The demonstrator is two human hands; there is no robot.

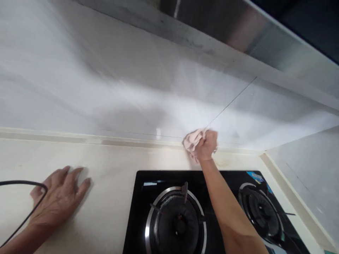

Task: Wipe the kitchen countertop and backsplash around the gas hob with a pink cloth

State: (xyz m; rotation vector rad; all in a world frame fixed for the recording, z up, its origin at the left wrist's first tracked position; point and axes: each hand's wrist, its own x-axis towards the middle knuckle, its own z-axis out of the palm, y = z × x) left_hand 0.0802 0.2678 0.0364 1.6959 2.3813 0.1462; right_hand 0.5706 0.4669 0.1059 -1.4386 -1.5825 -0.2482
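My right hand (207,145) is shut on a crumpled pink cloth (191,141), pressing it against the foot of a white marble-look wall (127,77) where the wall meets the counter. My left hand (59,197) lies flat on the cream countertop (111,176) with its fingers spread, holding nothing. A thin black cable (29,208) curves across the back of that hand. My right forearm passes above a black glass gas hob (137,211).
The hob has two round burners with metal rings and pan supports, the nearer (176,222) beneath my forearm and the other (259,208) to the right. A stainless steel range hood (212,24) runs along the top. A raised cream strip (79,138) edges the counter along the wall, and a side wall (304,176) stands at the right.
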